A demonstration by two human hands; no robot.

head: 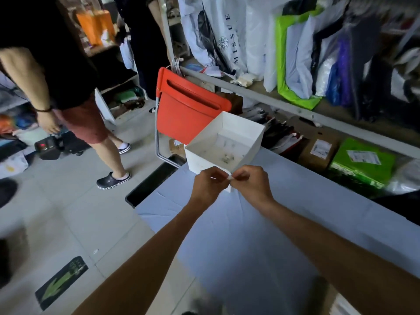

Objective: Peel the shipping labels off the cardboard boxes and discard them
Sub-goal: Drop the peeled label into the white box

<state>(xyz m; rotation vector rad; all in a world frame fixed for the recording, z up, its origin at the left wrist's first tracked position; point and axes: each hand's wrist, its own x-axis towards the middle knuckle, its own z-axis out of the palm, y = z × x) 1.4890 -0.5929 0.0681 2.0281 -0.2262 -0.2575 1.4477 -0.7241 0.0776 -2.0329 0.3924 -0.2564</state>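
A small white scrap of label (229, 177) is pinched between my left hand (208, 185) and my right hand (248, 181), fingertips meeting just over the near corner of an open white box (254, 142). The box sits on the far end of a table under a pale blue cloth (250, 235) and holds several small bits of torn paper on its floor. A brown cardboard box (319, 153) bearing a white shipping label stands on the floor under the shelf at right.
A red chair (188, 114) stands just behind the white box. A person in dark clogs stands at left on the tiled floor. Shelving with hanging bags runs along the right, and a green parcel (361, 164) lies beneath it.
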